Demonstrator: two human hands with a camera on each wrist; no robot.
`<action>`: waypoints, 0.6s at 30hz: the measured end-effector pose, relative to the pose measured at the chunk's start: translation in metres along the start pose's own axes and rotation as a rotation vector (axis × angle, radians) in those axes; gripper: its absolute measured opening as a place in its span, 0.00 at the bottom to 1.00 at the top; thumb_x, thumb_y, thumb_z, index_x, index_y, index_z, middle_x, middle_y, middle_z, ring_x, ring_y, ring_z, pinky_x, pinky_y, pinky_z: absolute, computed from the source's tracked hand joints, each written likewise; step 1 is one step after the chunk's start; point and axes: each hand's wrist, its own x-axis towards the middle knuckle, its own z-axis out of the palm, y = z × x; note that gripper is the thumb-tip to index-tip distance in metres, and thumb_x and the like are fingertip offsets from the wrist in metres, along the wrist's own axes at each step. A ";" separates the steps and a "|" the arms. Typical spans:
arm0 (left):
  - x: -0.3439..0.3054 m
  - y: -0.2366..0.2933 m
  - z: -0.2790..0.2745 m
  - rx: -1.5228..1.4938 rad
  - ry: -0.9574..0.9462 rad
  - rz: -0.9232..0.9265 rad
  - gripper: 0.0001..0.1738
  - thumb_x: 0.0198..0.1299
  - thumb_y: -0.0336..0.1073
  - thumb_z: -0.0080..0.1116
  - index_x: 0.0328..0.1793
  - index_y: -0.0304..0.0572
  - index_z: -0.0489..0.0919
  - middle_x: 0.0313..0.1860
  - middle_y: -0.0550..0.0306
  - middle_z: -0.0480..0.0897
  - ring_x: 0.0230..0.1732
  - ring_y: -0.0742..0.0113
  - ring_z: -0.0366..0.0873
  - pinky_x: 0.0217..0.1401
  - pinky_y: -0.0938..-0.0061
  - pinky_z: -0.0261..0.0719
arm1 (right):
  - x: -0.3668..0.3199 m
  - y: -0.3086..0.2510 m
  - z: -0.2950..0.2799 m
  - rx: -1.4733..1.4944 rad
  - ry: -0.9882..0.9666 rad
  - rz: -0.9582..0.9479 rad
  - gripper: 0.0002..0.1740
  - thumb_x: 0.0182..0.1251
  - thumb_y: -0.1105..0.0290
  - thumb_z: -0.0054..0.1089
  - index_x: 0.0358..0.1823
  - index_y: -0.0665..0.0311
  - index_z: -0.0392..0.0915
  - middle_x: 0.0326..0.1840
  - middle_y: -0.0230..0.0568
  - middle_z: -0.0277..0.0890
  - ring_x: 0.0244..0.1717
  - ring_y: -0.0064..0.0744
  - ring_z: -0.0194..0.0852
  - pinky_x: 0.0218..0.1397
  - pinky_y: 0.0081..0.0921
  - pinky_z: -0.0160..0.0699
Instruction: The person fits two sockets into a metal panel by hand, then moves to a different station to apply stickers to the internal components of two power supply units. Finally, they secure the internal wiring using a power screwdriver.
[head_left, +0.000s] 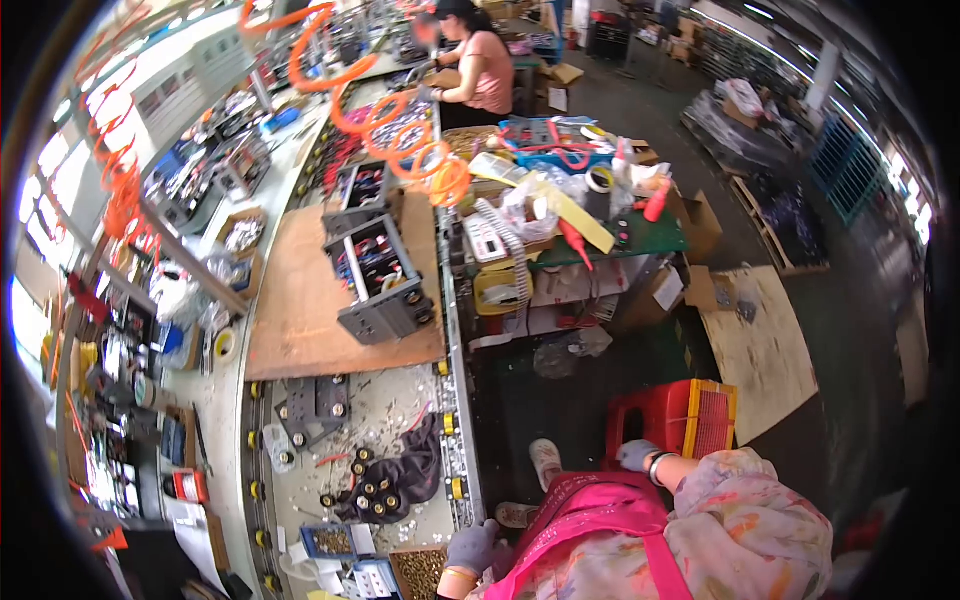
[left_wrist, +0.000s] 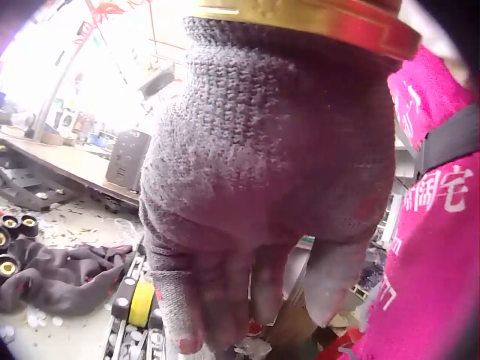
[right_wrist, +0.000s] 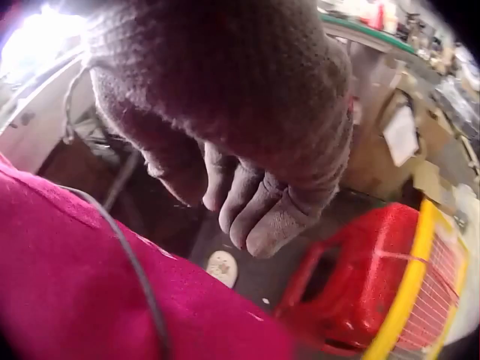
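My left hand (head_left: 475, 548), in a grey knit glove, hangs beside the metal edge rail (head_left: 462, 420) of the work line. In the left wrist view its fingers (left_wrist: 180, 307) point loosely downward and hold nothing. The box of small brass-coloured screws (head_left: 420, 572) is the nearest thing on the bench. My right hand (head_left: 637, 455), also gloved, hangs in front of my body near a red plastic stool (head_left: 625, 420). Its fingers (right_wrist: 270, 225) are relaxed, with nothing between them in the right wrist view. A pink apron (head_left: 600, 510) covers my front.
Grey metal casings (head_left: 375, 275) with wiring stand on a brown board (head_left: 300, 310). Black round feet (head_left: 375, 495) lie on a dark cloth (head_left: 425, 465). A yellow-rimmed basket (head_left: 712, 420) adjoins the stool. A cluttered green table (head_left: 650, 235) stands ahead; another person (head_left: 485, 70) works beyond.
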 end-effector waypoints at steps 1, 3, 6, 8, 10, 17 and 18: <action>0.008 0.004 -0.007 0.046 -0.017 0.006 0.22 0.55 0.55 0.59 0.46 0.47 0.76 0.44 0.43 0.82 0.43 0.43 0.81 0.44 0.52 0.80 | -0.013 0.030 0.013 -0.059 -0.024 0.066 0.17 0.61 0.63 0.48 0.42 0.55 0.85 0.44 0.48 0.82 0.46 0.51 0.81 0.50 0.42 0.80; 0.021 0.020 -0.024 0.155 0.012 0.021 0.22 0.56 0.55 0.59 0.47 0.47 0.76 0.43 0.46 0.81 0.43 0.45 0.82 0.43 0.55 0.80 | -0.035 0.072 0.032 -0.061 -0.052 0.248 0.16 0.57 0.62 0.51 0.40 0.55 0.86 0.44 0.47 0.82 0.48 0.49 0.81 0.52 0.41 0.79; 0.044 0.044 -0.041 0.223 0.133 0.100 0.22 0.55 0.54 0.60 0.48 0.47 0.75 0.42 0.47 0.81 0.42 0.45 0.82 0.42 0.56 0.81 | -0.036 0.100 0.063 0.077 -0.059 0.376 0.15 0.52 0.61 0.56 0.38 0.53 0.86 0.44 0.46 0.82 0.49 0.46 0.80 0.54 0.40 0.78; 0.060 0.069 -0.050 0.246 0.090 0.100 0.23 0.55 0.53 0.60 0.49 0.48 0.75 0.44 0.47 0.80 0.46 0.45 0.81 0.46 0.55 0.80 | -0.031 0.103 0.075 0.161 -0.027 0.298 0.14 0.52 0.61 0.56 0.38 0.51 0.87 0.44 0.43 0.83 0.49 0.46 0.81 0.54 0.39 0.78; 0.082 0.091 -0.050 0.305 0.048 0.109 0.23 0.56 0.55 0.58 0.50 0.48 0.76 0.46 0.46 0.80 0.48 0.46 0.80 0.48 0.55 0.79 | -0.033 0.069 0.045 0.231 -0.053 0.097 0.18 0.59 0.59 0.50 0.45 0.54 0.85 0.48 0.49 0.81 0.53 0.48 0.79 0.59 0.42 0.74; 0.141 0.173 -0.053 0.323 0.011 0.252 0.19 0.58 0.49 0.57 0.50 0.48 0.74 0.45 0.47 0.80 0.47 0.47 0.80 0.47 0.55 0.80 | 0.030 0.079 0.017 0.303 0.055 -0.181 0.17 0.59 0.62 0.52 0.48 0.53 0.82 0.49 0.47 0.80 0.52 0.48 0.78 0.56 0.38 0.75; 0.147 0.178 -0.052 0.334 0.040 0.268 0.19 0.58 0.49 0.57 0.50 0.48 0.74 0.44 0.48 0.80 0.46 0.47 0.81 0.46 0.54 0.80 | 0.026 0.081 -0.006 0.376 0.026 -0.081 0.17 0.57 0.62 0.55 0.47 0.54 0.83 0.48 0.47 0.81 0.51 0.46 0.79 0.55 0.37 0.77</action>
